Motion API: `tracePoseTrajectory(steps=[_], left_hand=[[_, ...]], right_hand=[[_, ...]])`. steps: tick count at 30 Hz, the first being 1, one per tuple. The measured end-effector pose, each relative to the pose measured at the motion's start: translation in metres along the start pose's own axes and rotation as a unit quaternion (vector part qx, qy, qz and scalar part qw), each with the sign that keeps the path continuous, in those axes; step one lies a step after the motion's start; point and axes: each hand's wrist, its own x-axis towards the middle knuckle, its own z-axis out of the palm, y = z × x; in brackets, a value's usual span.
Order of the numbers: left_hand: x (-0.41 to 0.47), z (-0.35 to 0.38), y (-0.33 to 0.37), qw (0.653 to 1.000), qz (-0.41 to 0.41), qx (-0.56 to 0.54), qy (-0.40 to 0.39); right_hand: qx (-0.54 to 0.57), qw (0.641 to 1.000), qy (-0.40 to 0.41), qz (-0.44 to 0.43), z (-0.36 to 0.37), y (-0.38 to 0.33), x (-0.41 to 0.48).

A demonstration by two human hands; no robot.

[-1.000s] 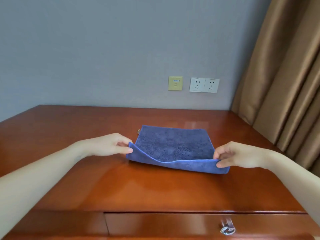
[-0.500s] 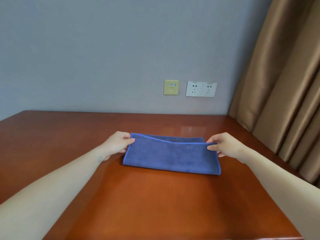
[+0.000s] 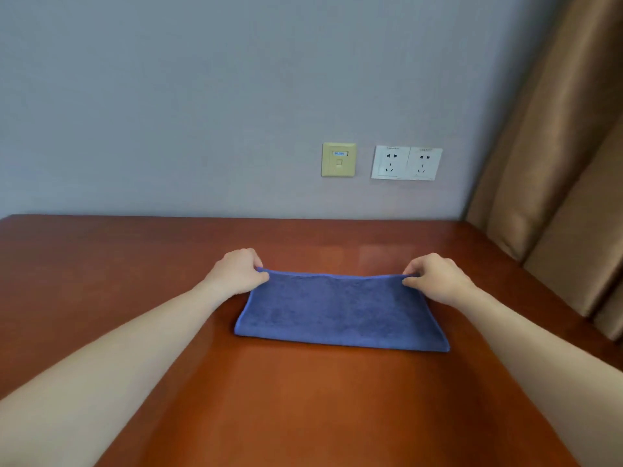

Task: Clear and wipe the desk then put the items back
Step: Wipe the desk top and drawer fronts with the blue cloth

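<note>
The cloth (image 3: pixel 340 311) lies on the desk (image 3: pixel 303 416), about the middle and a little to my right. I read it as folded double, since the near edge looks rounded like a fold. Its long axis runs left to right, parallel to the wall.

My left grip (image 3: pixel 236 273) pinches the far left corner and my right grip (image 3: pixel 435 278) the far right one. Both are curled closed on the cloth's far edge, which seems raised a touch off the desk between them. I can't quite make out how the thumbs sit underneath from this angle.

The next move turns on this: the whole body of the cloth lies toward me from both grips. They stand at opposite ends of the long axis, level with each other — neither is nearer the cloth's middle. So another fold, I judge, would go end to end, one grip carrying its corner across to the other. To wipe instead, either grip could let go and press flat on the middle.
</note>
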Motion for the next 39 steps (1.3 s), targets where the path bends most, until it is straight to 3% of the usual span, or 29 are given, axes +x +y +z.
tracePoseTrajectory(steps=[8,12,16,19,25,28,32,37,39], left_hand=[[0.019,-0.008,-0.004,0.997,0.035,-0.054,-0.029],[0.024,-0.003,-0.004,0.998,0.047,-0.047,-0.020],[0.030,-0.004,-0.002,0.998,0.041,-0.049,-0.030],[0.030,-0.008,-0.002,0.989,0.024,-0.110,-0.092],[0.024,-0.018,-0.001,0.976,-0.018,-0.162,-0.148],[0.018,-0.020,0.006,0.964,-0.034,-0.213,-0.154],[0.015,-0.022,0.032,0.903,-0.031,-0.407,-0.135],[0.008,-0.005,0.092,0.835,-0.021,-0.523,-0.169],[0.005,0.006,0.112,0.837,-0.010,-0.516,-0.182]], right_hand=[[-0.031,0.998,0.048,-0.017,0.008,-0.006,-0.002],[-0.048,0.982,0.106,-0.147,0.023,-0.051,-0.035],[0.003,0.952,0.030,-0.306,0.053,-0.125,-0.092],[-0.041,0.944,-0.006,-0.327,0.076,-0.155,-0.111],[-0.050,0.922,0.097,-0.372,0.088,-0.163,-0.109],[-0.002,0.934,0.130,-0.333,0.084,-0.165,-0.115],[0.173,0.955,0.115,-0.212,0.059,-0.145,-0.117],[0.207,0.965,0.109,-0.116,0.026,-0.101,-0.123],[0.233,0.962,0.116,-0.076,0.022,-0.082,-0.120]])
